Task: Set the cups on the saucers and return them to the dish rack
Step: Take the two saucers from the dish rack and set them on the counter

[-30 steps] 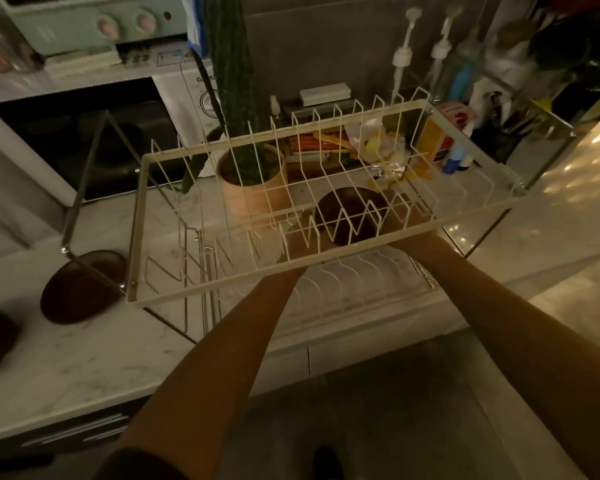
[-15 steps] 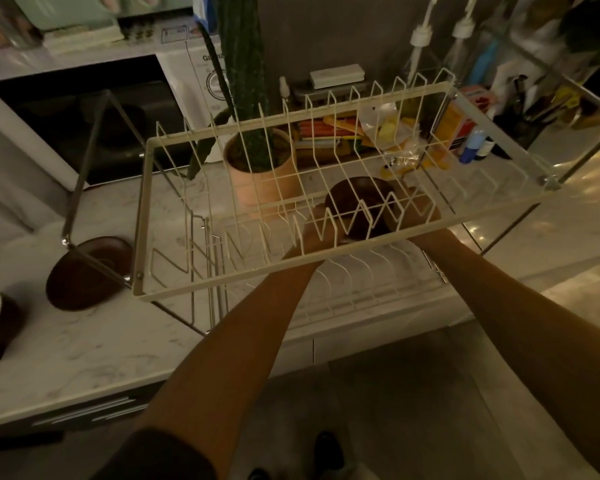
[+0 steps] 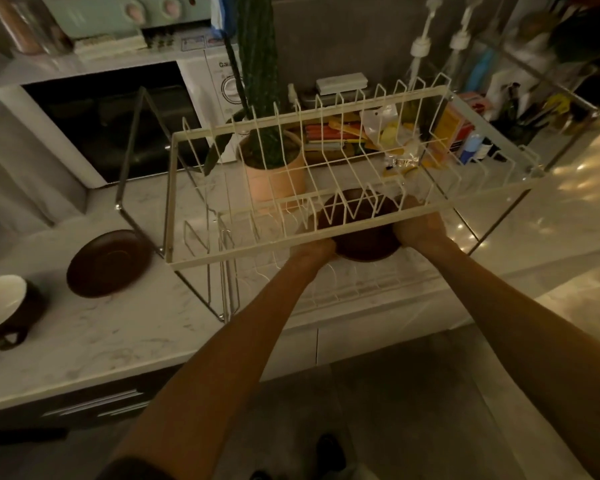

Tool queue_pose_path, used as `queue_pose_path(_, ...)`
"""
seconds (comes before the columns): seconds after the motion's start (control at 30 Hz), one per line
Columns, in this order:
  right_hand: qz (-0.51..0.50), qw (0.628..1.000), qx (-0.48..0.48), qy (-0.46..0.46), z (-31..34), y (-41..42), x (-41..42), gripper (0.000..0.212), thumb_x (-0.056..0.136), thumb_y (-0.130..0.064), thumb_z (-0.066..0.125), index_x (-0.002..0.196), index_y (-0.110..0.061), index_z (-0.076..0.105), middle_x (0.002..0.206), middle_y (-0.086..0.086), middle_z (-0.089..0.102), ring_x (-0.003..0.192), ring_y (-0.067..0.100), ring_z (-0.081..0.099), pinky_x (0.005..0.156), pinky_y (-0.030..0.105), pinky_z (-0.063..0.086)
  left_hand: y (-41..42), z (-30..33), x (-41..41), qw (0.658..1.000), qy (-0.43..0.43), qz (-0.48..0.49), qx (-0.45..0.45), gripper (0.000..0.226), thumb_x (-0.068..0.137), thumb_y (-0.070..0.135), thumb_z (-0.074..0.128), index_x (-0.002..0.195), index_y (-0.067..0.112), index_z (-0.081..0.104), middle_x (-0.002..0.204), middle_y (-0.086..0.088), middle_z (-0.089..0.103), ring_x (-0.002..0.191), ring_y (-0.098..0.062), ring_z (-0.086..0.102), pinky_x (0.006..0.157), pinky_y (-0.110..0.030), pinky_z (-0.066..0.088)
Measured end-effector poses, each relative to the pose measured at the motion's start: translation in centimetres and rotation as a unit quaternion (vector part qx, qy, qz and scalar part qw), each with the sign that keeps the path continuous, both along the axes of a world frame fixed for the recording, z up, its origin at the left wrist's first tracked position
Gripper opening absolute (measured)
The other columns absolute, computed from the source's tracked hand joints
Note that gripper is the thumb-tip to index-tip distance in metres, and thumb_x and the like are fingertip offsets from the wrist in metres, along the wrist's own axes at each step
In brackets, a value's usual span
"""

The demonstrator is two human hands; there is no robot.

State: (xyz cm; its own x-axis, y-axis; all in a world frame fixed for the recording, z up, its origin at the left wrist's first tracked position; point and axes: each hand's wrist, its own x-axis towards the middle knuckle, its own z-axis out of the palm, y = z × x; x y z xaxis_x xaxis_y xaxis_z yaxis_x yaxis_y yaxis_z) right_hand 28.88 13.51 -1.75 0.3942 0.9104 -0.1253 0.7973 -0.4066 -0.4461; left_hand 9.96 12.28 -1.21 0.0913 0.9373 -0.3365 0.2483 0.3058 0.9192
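Saucer point(image 3: 361, 237) w/ cup is sitting lower now, down under the dish rack point(image 3: 257, 252) top tier. I'm gripping it w/ left hand point(image 3: 314, 249) & right hand point(image 3: 418, 225), one each side. 2nd saucer point(image 3: 108, 263) & 2nd cup point(image 3: 4, 308) are waiting on the counter point(image 3: 118, 327), left of rack.

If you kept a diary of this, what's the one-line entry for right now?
both hands: left hand, right hand | holding: brown dish | where: under dish rack's upper tier | waiting: saucer, cup on counter
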Motion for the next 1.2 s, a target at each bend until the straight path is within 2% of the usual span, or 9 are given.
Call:
queue_pose_path(0.07, 0.037, 0.998, 0.051, 0.011, 0.5, -0.7, -0.9, 0.025, 0.096, -0.008, 0.047, 0.105, 0.01, 0.062, 0.109, 0.031, 0.065, 0.106, 0.047, 0.059, 0.085, 0.045, 0.046, -0.8, 0.3, -0.8, 1.0, 0.026, 0.006, -0.006, 0.048, 0.075, -0.005, 0.065, 0.121, 0.007, 0.058, 0.117, -0.018, 0.064, 0.103, -0.033, 0.064, 0.086, -0.048, 0.056)
queue_pose_path(0.13, 0.054, 0.996, 0.073, -0.004, 0.8, -1.6, -1.7, 0.026, 0.096, -0.01, 0.049, 0.105, 0.01, 0.063, 0.108, 0.032, 0.066, 0.104, 0.047, 0.061, 0.087, 0.049, 0.048, -1.6, 0.1, -1.8, 0.999, 0.04, 0.004, -0.003, 0.04, 0.073, -0.004, 0.066, 0.111, 0.007, 0.062, 0.109, -0.017, 0.066, 0.097, -0.033, 0.066, 0.082, -0.048, 0.058)
queue_pose_path(0.23, 0.067, 0.996, 0.062, 0.015, 1.3, -3.4, -2.5, 0.03, 0.095, -0.018, 0.049, 0.115, 0.003, 0.059, 0.109, 0.028, 0.066, 0.095, 0.044, 0.065, 0.084, 0.05, 0.054, -3.2, 0.6, -3.2, 0.999, 0.032, -0.011, 0.014, 0.034, 0.069, 0.0, 0.07, 0.091, 0.025, 0.061, 0.091, -0.004, 0.067, 0.087, -0.028, 0.069, 0.075, -0.048, 0.06)
queue_pose_path(0.47, 0.067, 0.995, 0.011, 0.075, 3.1, -7.6, -5.4, 0.033, 0.095, -0.019, 0.051, 0.124, -0.005, 0.055, 0.115, 0.026, 0.065, 0.102, 0.044, 0.064, 0.086, 0.058, 0.052, -7.4, 0.5, -6.4, 0.999, 0.012, -0.015, 0.027, 0.041, 0.07, 0.003, 0.073, 0.093, 0.034, 0.057, 0.087, 0.005, 0.063, 0.082, -0.022, 0.069, 0.068, -0.045, 0.061)
queue_pose_path(0.57, 0.068, 0.995, 0.011, 0.074, 3.5, -9.5, -6.9, 0.031, 0.094, -0.017, 0.051, 0.122, -0.003, 0.057, 0.113, 0.026, 0.065, 0.099, 0.045, 0.064, 0.085, 0.058, 0.052, -9.3, 0.2, -7.8, 0.999, 0.008, -0.015, 0.03, 0.042, 0.073, 0.006, 0.074, 0.085, 0.041, 0.055, 0.083, 0.01, 0.062, 0.074, -0.016, 0.07, 0.065, -0.04, 0.062)
queue_pose_path(0.73, 0.076, 0.993, -0.008, 0.086, 3.4, -12.2, -9.1, 0.031, 0.096, -0.017, 0.049, 0.123, -0.002, 0.055, 0.112, 0.026, 0.065, 0.101, 0.044, 0.063, 0.086, 0.057, 0.052, -12.4, 0.2, -10.1, 0.998, 0.016, -0.012, 0.052, 0.04, 0.071, 0.011, 0.075, 0.091, 0.04, 0.055, 0.081, 0.014, 0.06, 0.072, -0.016, 0.07, 0.066, -0.04, 0.062)
queue_pose_path(0.87, 0.083, 0.992, -0.01, 0.09, 2.8, -14.1, -11.0, 0.031, 0.093, -0.016, 0.05, 0.121, -0.003, 0.055, 0.109, 0.024, 0.067, 0.093, 0.041, 0.067, 0.08, 0.055, 0.056, -15.2, -0.1, -12.3, 0.999, 0.004, -0.008, 0.048, 0.045, 0.071, 0.003, 0.072, 0.103, 0.031, 0.057, 0.084, 0.012, 0.061, 0.073, -0.014, 0.069, 0.064, -0.04, 0.062)
queue_pose_path(1.0, 0.079, 0.987, -0.022, 0.139, 2.0, -16.4, -13.2, 0.02, 0.094, -0.015, 0.051, 0.113, -0.012, 0.054, 0.097, 0.017, 0.068, 0.061, 0.032, 0.072, 0.055, 0.048, 0.061, -17.8, -1.0, -14.9, 0.998, -0.008, -0.001, 0.055, 0.045, 0.074, 0.003, 0.07, 0.107, 0.031, 0.057, 0.085, 0.013, 0.06, 0.073, -0.009, 0.067, 0.062, -0.031, 0.061)
queue_pose_path(1.2, 0.126, 0.978, -0.021, 0.166, 1.2, -19.1, -16.8, 0.024, 0.096, -0.013, 0.051, 0.118, -0.018, 0.058, 0.102, 0.015, 0.069, 0.061, 0.023, 0.072, 0.045, 0.033, 0.059, -20.7, -2.1, -18.9, 0.998, -0.023, 0.01, 0.06, 0.05, 0.078, 0.004, 0.07, 0.118, 0.031, 0.055, 0.093, 0.016, 0.056, 0.077, -0.008, 0.064, 0.058, -0.022, 0.058)
